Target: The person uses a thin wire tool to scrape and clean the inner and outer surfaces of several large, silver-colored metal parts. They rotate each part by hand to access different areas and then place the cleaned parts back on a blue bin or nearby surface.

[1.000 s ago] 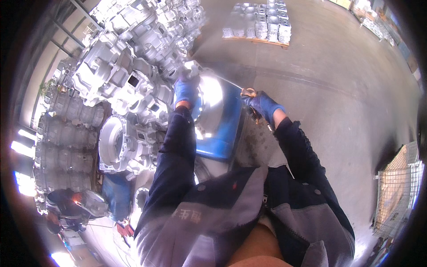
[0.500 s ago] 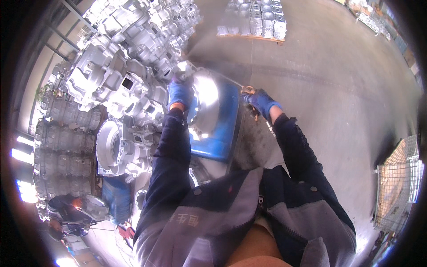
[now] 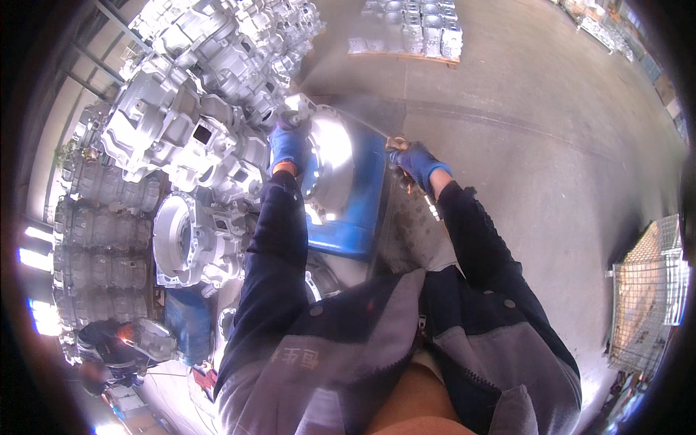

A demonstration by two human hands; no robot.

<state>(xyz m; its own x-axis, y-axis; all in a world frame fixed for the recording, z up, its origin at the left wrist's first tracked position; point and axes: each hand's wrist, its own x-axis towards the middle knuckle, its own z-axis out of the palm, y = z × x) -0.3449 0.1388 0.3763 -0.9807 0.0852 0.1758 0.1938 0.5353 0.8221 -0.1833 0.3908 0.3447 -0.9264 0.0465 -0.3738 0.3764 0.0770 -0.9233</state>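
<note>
A round silver metal casting housing [image 3: 335, 163] rests on a blue plastic drum-like support [image 3: 359, 225], glaring white where light strikes it. My left hand [image 3: 291, 145], in a blue glove, is closed at the casting's left rim; its fingertips are partly lost in glare, so the exact grip is hard to read. In my right hand [image 3: 418, 168], also blue-gloved, is an air blow gun [image 3: 396, 143] with a long thin nozzle. The nozzle points left toward the casting's upper edge, and a hose fitting [image 3: 433, 209] hangs below my wrist.
Stacked silver castings [image 3: 210, 138] crowd the left side, close to my left arm. Another ring-shaped casting [image 3: 177, 239] stands nearer. A loaded pallet [image 3: 409, 54] sits far ahead, and a wire mesh cage [image 3: 645, 297] at the right. Lower left, another person [image 3: 109, 344] works beside a casting.
My right hand has moved slightly left with the blow gun, bringing it a little closer to the casting. My left hand stays at the casting's rim. The whole view has shifted a little.
</note>
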